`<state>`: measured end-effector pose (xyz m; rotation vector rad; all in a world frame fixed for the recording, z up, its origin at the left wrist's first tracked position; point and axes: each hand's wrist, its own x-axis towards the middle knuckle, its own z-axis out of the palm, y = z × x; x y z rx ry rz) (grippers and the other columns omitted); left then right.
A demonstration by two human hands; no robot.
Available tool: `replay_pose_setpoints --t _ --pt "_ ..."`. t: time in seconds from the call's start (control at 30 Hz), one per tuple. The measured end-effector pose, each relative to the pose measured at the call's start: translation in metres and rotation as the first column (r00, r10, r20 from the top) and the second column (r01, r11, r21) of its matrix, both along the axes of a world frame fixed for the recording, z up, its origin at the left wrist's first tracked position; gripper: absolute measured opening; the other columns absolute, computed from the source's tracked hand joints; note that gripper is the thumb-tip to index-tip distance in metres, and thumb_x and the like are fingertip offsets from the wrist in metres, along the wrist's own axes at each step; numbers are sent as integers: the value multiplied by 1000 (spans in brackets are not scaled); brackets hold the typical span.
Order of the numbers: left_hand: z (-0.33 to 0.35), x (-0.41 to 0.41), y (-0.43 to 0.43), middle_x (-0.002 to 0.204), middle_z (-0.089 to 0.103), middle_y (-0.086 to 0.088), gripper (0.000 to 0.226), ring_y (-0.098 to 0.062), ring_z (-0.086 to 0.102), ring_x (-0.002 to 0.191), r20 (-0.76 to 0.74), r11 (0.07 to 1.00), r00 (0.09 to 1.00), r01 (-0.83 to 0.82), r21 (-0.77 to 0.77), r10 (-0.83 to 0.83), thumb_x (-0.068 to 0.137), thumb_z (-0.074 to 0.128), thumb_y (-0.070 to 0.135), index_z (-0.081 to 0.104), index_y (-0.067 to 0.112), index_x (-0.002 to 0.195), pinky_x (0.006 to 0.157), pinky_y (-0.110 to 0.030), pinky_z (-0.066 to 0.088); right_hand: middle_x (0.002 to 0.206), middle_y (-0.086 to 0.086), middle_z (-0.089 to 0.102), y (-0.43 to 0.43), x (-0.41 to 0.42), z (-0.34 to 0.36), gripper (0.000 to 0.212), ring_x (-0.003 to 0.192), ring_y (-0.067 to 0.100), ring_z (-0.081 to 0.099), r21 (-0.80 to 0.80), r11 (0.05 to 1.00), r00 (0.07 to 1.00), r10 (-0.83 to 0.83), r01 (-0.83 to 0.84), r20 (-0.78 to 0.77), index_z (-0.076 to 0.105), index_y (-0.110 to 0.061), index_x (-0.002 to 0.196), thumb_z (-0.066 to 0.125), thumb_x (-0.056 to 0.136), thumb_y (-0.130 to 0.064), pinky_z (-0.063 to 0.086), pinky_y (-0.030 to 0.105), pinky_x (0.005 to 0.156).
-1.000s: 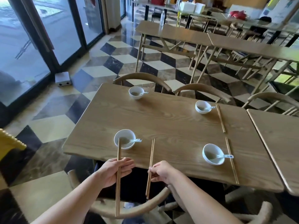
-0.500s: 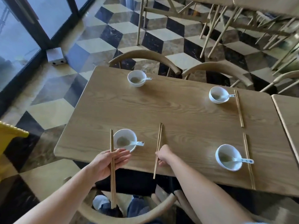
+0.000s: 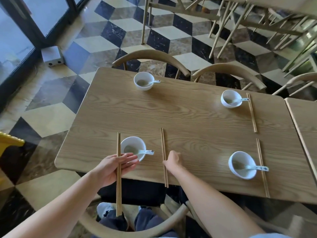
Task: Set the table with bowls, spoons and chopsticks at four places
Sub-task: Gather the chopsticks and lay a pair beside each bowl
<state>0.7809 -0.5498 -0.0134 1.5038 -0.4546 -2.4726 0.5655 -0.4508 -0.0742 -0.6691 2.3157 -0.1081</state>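
Several white bowls with spoons sit on the wooden table (image 3: 188, 121): near left (image 3: 135, 145), near right (image 3: 241, 164), far left (image 3: 143, 80), far right (image 3: 230, 98). My left hand (image 3: 113, 167) holds a pair of chopsticks (image 3: 118, 189) upright beside the near-left bowl, their lower ends hanging below the table edge. My right hand (image 3: 172, 160) grips a second pair (image 3: 164, 148) lying on the table right of that bowl, overhanging the front edge. More pairs lie right of the near-right bowl (image 3: 262, 169) and the far-right bowl (image 3: 251, 112). No chopsticks show by the far-left bowl.
Curved wooden chair backs stand at the far side (image 3: 151, 55) (image 3: 228, 69) and right below me (image 3: 133, 227). A second table (image 3: 303, 121) adjoins on the right. A small grey box (image 3: 51, 56) sits on the tiled floor by the glass doors.
The view has tilted down and closer to the table. My right hand has slid its chopstick pair forward onto the table. My left hand still holds its pair beside the near-left bowl.
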Motion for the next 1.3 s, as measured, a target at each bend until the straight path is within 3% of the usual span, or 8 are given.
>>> replay_pose_setpoints --t 0.2,0.37,0.5,0.73,1.1,1.3 --pt "-2 3 4 120 70 -25 30 -36 72 105 -4 1000 1000 5 6 -5 103 45 5 55 -11 127 82 -44 62 92 3 58 1 3 -4 21 77 18 54 -25 1000 999 -18 17 -45 52 -10 80 67 92 -19 37 23 51" --pt "0 10 7 122 69 -24 31 -35 70 110 -5 1000 1000 8 24 -8 103 45 5 55 -10 128 84 -43 61 85 0 53 -4 7 -6 24 73 17 52 -46 998 997 -44 42 -56 48 -11 76 67 90 -15 38 23 49" --pt "1 15 6 120 70 -25 30 -36 71 108 17 1000 1000 -10 13 10 104 45 5 55 -11 127 84 -44 61 88 2 54 -11 11 -8 36 78 20 58 -57 997 995 -52 47 -86 38 -15 66 66 89 -14 52 30 65" --pt "4 22 7 117 71 -25 29 -36 72 104 42 999 998 -41 -7 42 104 45 5 56 -12 125 82 -42 61 103 8 67 -23 11 -8 18 93 26 66 -69 995 995 -75 70 -65 50 -14 80 67 87 -12 56 32 75" --pt "6 19 7 117 71 -25 29 -36 72 104 47 999 998 -49 -15 50 103 46 4 57 -12 124 83 -43 61 103 9 67 -26 10 -10 20 94 26 67 -80 993 995 -86 81 -55 51 -13 80 69 86 -13 56 32 77" --pt "7 16 7 117 71 -25 28 -36 73 102 40 999 998 -48 -8 48 103 46 4 57 -12 124 81 -42 61 102 9 66 -26 14 -14 36 92 27 66 -105 990 993 -100 93 -58 39 -14 65 66 87 -7 58 36 78"
